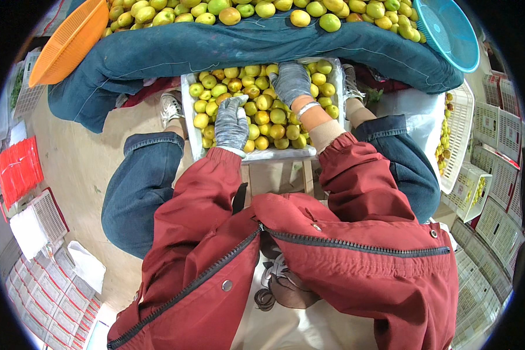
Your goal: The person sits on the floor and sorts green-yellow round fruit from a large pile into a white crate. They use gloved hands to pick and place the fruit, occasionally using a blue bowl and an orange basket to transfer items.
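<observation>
Between my knees stands a box lined with white plastic (pixel 284 154), filled with yellow-green, partly browned fruits (pixel 262 117) that look like jujubes. My left hand (pixel 232 122), in a grey knitted glove, lies on the fruits in the left half of the box. Its fingertips touch a fruit, but a firm grip does not show. Gloved the same way, my right hand (pixel 292 83) rests palm down over the fruits near the far edge. Whatever is under its fingers is hidden. A pale band (pixel 308 107) circles my right wrist.
Beyond the box, a heap of similar fruits (pixel 262 9) lies behind a padded blue cloth edge (pixel 245 46). An orange basket (pixel 72 46) stands left, a blue basket (pixel 448 35) right. A white crate (pixel 459 135) holds fruits; stacked crates (pixel 501 175) line the right side. Red packaging (pixel 21 170) lies left.
</observation>
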The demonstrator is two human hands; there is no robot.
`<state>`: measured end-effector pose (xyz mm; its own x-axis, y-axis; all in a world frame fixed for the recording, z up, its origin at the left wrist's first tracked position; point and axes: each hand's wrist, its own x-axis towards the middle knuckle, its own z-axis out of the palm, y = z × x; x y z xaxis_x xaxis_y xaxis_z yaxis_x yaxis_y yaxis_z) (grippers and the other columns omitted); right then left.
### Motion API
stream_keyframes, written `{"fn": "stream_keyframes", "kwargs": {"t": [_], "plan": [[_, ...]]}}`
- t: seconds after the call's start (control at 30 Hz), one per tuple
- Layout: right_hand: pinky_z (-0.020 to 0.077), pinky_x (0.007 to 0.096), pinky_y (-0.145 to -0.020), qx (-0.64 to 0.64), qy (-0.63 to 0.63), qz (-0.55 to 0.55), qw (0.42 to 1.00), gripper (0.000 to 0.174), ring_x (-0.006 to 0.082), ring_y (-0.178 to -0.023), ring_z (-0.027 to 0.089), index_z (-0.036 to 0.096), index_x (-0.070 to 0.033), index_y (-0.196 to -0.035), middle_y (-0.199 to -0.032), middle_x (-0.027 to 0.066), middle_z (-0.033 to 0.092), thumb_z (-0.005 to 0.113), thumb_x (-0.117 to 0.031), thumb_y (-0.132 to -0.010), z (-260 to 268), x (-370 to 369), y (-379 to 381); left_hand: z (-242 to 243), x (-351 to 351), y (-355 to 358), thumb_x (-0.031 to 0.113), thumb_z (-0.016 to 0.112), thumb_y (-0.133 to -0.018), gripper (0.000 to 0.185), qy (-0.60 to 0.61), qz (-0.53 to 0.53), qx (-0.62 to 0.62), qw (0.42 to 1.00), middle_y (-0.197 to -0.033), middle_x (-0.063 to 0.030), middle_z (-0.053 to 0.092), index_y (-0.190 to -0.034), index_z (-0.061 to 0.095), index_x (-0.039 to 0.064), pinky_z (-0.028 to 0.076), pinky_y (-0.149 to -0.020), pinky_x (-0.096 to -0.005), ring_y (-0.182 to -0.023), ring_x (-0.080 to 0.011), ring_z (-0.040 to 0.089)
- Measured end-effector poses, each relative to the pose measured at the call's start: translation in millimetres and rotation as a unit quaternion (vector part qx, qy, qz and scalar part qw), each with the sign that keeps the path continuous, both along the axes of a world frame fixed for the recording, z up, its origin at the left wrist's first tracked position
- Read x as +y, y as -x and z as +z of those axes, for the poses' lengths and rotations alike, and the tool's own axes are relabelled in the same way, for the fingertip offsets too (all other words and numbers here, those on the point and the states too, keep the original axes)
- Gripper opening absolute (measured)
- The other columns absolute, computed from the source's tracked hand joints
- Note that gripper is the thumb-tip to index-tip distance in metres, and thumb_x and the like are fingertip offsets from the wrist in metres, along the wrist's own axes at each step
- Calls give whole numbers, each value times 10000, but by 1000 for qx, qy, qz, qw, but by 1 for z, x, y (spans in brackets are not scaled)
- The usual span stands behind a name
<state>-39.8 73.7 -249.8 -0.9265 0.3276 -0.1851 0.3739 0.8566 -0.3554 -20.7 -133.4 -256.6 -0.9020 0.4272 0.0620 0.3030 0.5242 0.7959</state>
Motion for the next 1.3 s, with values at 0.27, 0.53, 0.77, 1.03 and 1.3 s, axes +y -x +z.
{"fn": "stream_keyframes", "kwargs": {"t": [0.27,0.53,0.77,1.03,1.3], "plan": [[442,468,-1010,-26,62,69,995,401,401,-1154,576,617,-81,-1230,-1241,226,618,649,-302,-897,-18,18,12,-8,-6,5,-25,521,-861,327,-30,40,-41,998,-1125,-169,636,-1153,649,47,454,-1011,-412,-1098,-347,585],[500,473,-934,-111,-7,126,986,337,412,-1072,624,629,-59,-1207,-1195,233,644,566,-229,-924,-11,33,23,-18,-10,9,-24,506,-875,319,-65,71,-104,990,-1128,-167,632,-1152,648,44,469,-981,-403,-1080,-330,598],[521,495,-859,55,-14,83,995,243,431,-972,636,678,-45,-1053,-1013,252,671,565,-189,-894,-18,50,-1,-16,-9,13,-44,457,-891,340,-97,91,-126,983,-1067,-138,622,-1164,642,38,529,-822,-337,-836,-216,665],[489,459,-919,106,-72,-15,992,311,377,-1059,586,662,-94,-1153,-1112,163,631,624,-148,-849,17,99,-51,-8,-4,18,-12,487,-892,327,-14,52,-17,998,-1092,-150,623,-1168,644,66,520,-887,-375,-961,-275,644],[470,441,-1000,51,-104,-13,993,412,367,-1172,545,630,-103,-1221,-1278,170,543,658,-99,-811,13,97,-62,8,100,78,10,468,-918,499,288,-291,137,902,-1274,-156,599,-1391,526,158,486,-1002,-414,-1155,-334,596]]}}
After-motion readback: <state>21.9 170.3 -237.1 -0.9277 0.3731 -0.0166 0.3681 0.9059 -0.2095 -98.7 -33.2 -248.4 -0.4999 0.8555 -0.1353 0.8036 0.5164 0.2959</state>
